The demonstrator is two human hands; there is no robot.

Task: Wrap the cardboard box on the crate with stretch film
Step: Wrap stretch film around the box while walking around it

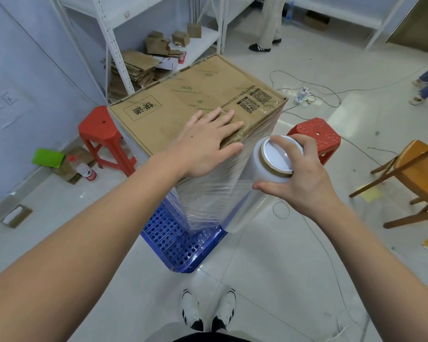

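Under the left hand (208,141), head view: cardboard box (183,99), matte brown, printed, sits on a blue perforated plastic crate (173,240). Left hand lies flat, fingers straight, pressing the box top at its near edge. Just right of it, the right hand (299,176) grips the stretch film roll (255,191) by its upper end, roll upright. Glossy, wrinkled film (208,201) already covers the near side faces and corner; top bare. Far sides unseen. Judged partly done, more turns likely.
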